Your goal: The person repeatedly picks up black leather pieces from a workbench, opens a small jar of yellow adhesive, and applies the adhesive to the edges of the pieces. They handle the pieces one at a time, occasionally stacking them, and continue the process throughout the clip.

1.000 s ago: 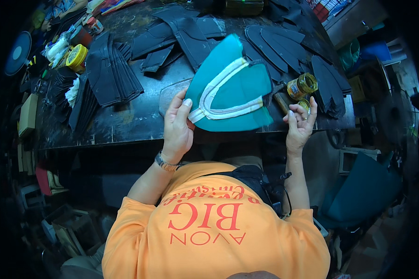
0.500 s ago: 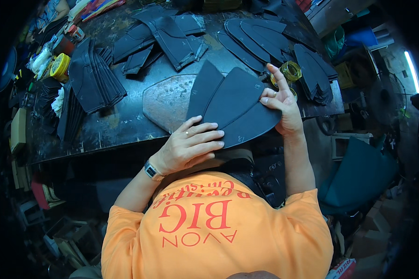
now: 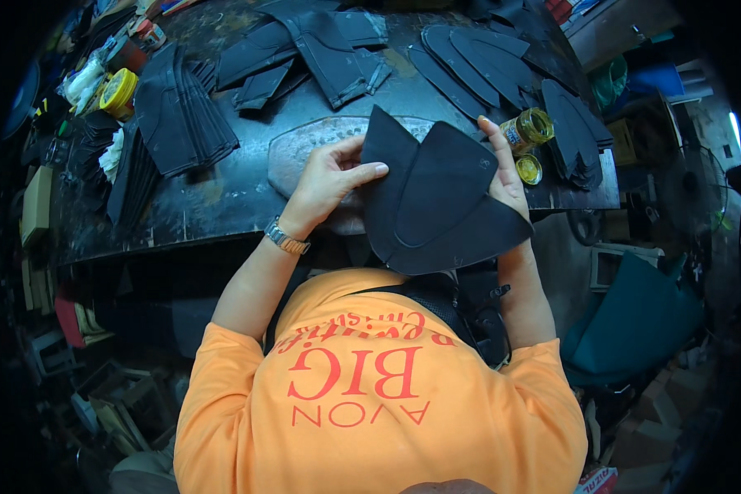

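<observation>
Both of my hands hold up a black shoe upper (image 3: 440,193), made of curved, stitched-together panels, in front of my body. My left hand (image 3: 329,185) grips its left edge, with the thumb flat on the front face and the fingers behind. On the right side, my right hand (image 3: 509,181) supports the piece, its index finger sticking up past the edge and its other fingers partly hidden behind. Under and behind the upper, a pale, worn slab (image 3: 292,156) lies on the dark table (image 3: 222,216).
A glass jar of yellowish stuff (image 3: 537,126) and a small round yellow container (image 3: 528,170) stand right of my right hand. Black cut pieces lie in a left stack (image 3: 181,115), a middle pile (image 3: 321,62) and a right fan (image 3: 469,62). A yellow tub (image 3: 119,92) is far left.
My left hand has moved from the front of the upper up to its left edge. The upper has shifted right and tilted, and its face looks darker.
</observation>
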Motion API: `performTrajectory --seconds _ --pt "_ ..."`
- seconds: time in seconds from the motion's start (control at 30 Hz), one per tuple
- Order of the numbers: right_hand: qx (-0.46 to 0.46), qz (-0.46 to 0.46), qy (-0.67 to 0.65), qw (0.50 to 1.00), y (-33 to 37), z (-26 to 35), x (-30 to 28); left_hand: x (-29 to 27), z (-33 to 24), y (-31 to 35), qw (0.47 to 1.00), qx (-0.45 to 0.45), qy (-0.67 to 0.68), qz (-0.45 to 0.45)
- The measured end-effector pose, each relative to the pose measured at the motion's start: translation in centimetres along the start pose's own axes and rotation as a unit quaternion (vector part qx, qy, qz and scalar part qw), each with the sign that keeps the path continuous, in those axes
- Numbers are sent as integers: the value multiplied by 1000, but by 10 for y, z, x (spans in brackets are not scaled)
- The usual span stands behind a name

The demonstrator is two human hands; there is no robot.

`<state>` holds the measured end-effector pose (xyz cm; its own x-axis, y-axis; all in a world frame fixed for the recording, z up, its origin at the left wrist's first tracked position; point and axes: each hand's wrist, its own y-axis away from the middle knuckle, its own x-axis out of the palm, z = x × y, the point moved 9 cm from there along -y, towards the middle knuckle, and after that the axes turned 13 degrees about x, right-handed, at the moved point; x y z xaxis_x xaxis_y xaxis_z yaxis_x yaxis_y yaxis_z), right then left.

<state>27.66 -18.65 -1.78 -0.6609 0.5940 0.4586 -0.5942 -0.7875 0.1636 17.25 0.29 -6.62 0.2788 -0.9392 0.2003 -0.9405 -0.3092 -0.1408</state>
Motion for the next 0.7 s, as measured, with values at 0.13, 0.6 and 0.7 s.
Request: performTrajectory --seconds 0.13,0.6,0.7 --pt "23 -15 34 999 6 11 -9 1 -3 1 987 11 152 -47" --pt "-2 -18 320 947 5 19 26 2 -17 -2 989 30 125 -66" --pt "-65 -38 316 946 2 41 26 -15 -29 -3 987 96 80 -98"
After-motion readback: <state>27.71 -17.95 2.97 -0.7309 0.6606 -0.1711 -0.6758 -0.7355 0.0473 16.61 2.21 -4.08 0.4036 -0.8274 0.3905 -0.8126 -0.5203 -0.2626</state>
